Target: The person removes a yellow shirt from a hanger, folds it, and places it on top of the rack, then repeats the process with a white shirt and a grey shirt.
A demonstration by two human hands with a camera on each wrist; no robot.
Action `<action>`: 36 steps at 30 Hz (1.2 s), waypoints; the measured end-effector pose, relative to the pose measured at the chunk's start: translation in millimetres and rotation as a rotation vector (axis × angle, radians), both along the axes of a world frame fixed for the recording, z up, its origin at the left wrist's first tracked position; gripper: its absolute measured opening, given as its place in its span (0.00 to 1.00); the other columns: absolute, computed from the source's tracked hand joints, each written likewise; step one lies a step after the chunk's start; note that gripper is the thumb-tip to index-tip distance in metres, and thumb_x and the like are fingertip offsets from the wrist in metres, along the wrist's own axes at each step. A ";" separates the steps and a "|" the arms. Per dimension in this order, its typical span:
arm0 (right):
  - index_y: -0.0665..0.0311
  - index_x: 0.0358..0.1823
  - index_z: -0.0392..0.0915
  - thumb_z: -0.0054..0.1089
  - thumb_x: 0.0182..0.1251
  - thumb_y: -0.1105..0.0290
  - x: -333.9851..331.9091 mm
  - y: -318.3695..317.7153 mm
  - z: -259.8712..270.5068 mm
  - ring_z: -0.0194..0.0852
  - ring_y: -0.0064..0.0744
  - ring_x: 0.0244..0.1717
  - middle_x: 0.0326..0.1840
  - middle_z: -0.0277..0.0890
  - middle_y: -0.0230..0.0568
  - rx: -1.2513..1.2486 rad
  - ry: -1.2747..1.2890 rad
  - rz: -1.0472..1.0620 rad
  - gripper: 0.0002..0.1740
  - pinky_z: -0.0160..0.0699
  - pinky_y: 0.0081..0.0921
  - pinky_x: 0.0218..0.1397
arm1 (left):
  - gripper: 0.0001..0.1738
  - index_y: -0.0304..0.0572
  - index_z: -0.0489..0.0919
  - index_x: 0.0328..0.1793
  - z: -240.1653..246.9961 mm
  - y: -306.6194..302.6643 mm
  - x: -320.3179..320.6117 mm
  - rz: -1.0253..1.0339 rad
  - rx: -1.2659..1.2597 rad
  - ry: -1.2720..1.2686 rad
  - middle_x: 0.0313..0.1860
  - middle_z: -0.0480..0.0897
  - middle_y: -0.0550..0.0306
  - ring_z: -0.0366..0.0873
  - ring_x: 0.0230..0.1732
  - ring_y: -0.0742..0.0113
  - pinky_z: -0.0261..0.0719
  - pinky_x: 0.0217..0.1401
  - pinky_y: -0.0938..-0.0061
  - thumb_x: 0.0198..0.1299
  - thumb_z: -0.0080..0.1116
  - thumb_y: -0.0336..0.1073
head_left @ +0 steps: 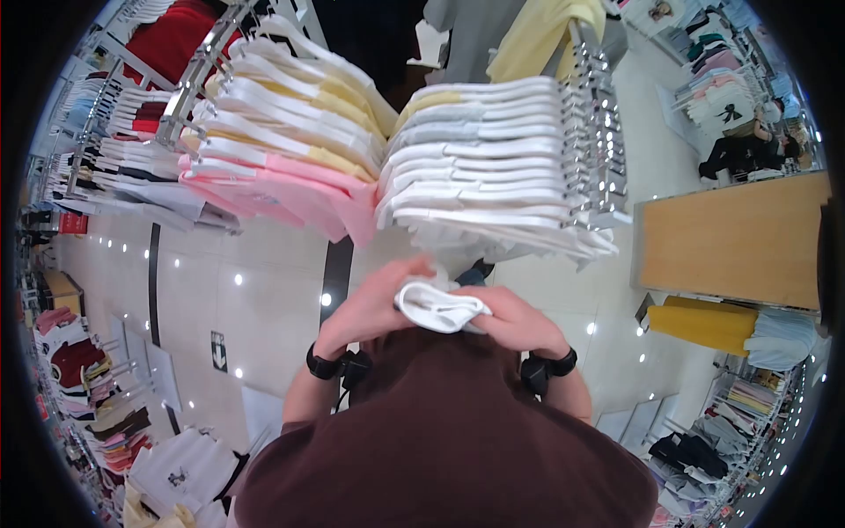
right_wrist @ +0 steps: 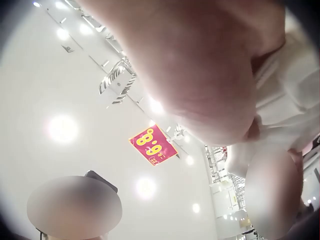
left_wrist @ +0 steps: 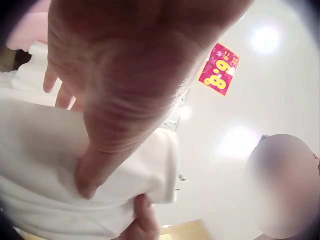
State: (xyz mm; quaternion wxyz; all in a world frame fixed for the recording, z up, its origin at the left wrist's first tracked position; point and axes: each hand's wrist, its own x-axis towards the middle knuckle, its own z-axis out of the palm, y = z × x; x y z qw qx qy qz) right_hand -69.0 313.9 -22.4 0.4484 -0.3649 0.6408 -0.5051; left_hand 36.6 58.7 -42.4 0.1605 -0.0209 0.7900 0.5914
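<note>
Before the dark brown shirt (head_left: 449, 431), I have a plain white cloth (head_left: 431, 308) bunched into a soft, looped fold. My right hand (head_left: 521, 324) grips one end; my left hand (head_left: 374, 301) pinches the other side, thumb laid across it. Overhead, a red sign (right_wrist: 153, 145) shows yellow digits, including an 8.

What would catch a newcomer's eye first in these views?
Probably the bundle of white cloth at the centre of the head view, held between the left hand and the right hand. Just beyond it hang packed rows of clothes, where a pink garment stands out. Both wrist views also catch a red sign with yellow digits overhead.
</note>
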 end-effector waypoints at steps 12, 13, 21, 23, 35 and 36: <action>0.56 0.70 0.81 0.61 0.80 0.66 -8.5 -4.6 -14.2 0.89 0.60 0.54 0.53 0.89 0.56 0.350 0.398 -0.117 0.20 0.86 0.46 0.60 | 0.15 0.36 0.84 0.57 16.6 2.1 5.7 0.106 -0.142 0.346 0.49 0.86 0.42 0.84 0.51 0.38 0.82 0.57 0.54 0.67 0.68 0.33; 0.57 0.70 0.81 0.60 0.80 0.66 -10.5 -6.5 -11.5 0.89 0.62 0.53 0.52 0.89 0.57 0.374 0.394 -0.192 0.21 0.86 0.47 0.59 | 0.14 0.37 0.84 0.56 18.2 1.6 8.5 0.152 -0.285 0.451 0.48 0.85 0.43 0.83 0.51 0.39 0.81 0.57 0.53 0.65 0.69 0.32; 0.62 0.90 0.59 0.59 0.86 0.70 0.8 -40.3 -5.5 0.68 0.29 0.83 0.83 0.72 0.42 -0.094 -0.573 -0.274 0.36 0.68 0.33 0.85 | 0.23 0.38 0.79 0.66 23.0 34.0 31.4 0.309 -0.061 0.316 0.60 0.86 0.40 0.85 0.63 0.43 0.83 0.65 0.59 0.67 0.70 0.32; 0.60 0.93 0.53 0.64 0.83 0.69 4.0 -47.3 10.1 0.62 0.30 0.86 0.88 0.64 0.41 -0.107 -0.490 -0.174 0.43 0.62 0.33 0.88 | 0.29 0.36 0.76 0.72 6.5 31.2 34.8 0.294 -0.088 0.390 0.66 0.86 0.41 0.86 0.66 0.47 0.82 0.70 0.62 0.68 0.71 0.34; 0.67 0.69 0.75 0.75 0.66 0.72 3.3 -89.6 132.4 0.81 0.43 0.66 0.66 0.80 0.49 -0.281 0.350 0.045 0.30 0.79 0.41 0.72 | 0.58 0.29 0.58 0.91 112.8 -14.0 49.8 0.223 0.138 0.498 0.79 0.72 0.40 0.69 0.83 0.47 0.65 0.84 0.57 0.62 0.79 0.44; 0.67 0.69 0.75 0.73 0.68 0.72 -8.0 -91.4 143.2 0.81 0.42 0.66 0.66 0.81 0.49 -0.365 0.443 0.019 0.29 0.79 0.41 0.72 | 0.59 0.29 0.58 0.90 120.3 -15.7 51.2 0.249 0.027 0.686 0.80 0.71 0.37 0.67 0.84 0.43 0.64 0.84 0.54 0.61 0.80 0.48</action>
